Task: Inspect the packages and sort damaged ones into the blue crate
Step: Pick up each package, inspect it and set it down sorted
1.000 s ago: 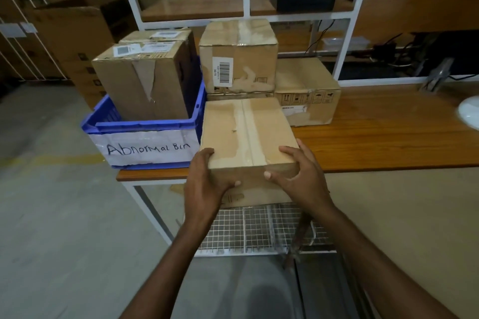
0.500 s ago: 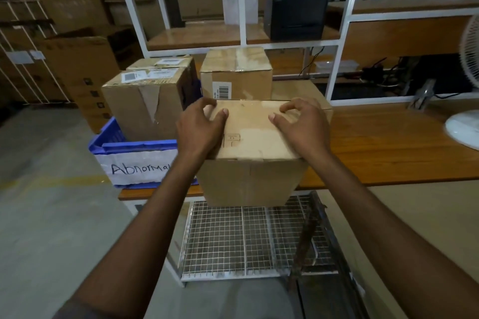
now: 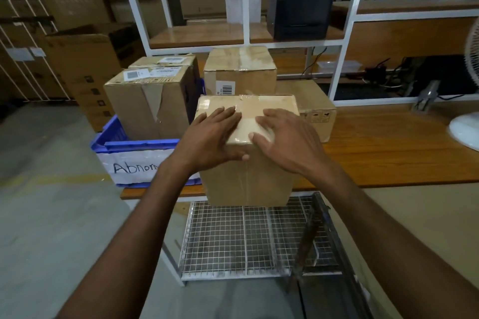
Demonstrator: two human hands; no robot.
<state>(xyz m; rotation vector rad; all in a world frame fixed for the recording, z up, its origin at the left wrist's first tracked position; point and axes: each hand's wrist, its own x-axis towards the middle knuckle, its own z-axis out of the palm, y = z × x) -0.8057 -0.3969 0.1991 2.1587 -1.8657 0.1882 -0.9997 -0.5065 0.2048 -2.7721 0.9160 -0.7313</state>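
Note:
A taped brown cardboard package (image 3: 246,181) stands upright at the front edge of the wooden table (image 3: 375,153). My left hand (image 3: 212,137) and my right hand (image 3: 287,140) lie flat on its top face with fingers straight, thumbs at the front top edge. To the left sits the blue crate (image 3: 140,147) with a white "Abnormal" label. It holds a package with a torn front (image 3: 147,106) and another package (image 3: 163,61) behind it.
Behind the held package stand a barcode-labelled box (image 3: 241,70) and a lower box (image 3: 316,111). A white fan base (image 3: 466,132) is at the right. A white shelf frame carries a black printer (image 3: 300,15). A wire shelf (image 3: 246,238) lies under the table.
The package went from lying flat to standing on end at the table edge. Both hands moved from its near edge onto the top, and their fingers have straightened out flat.

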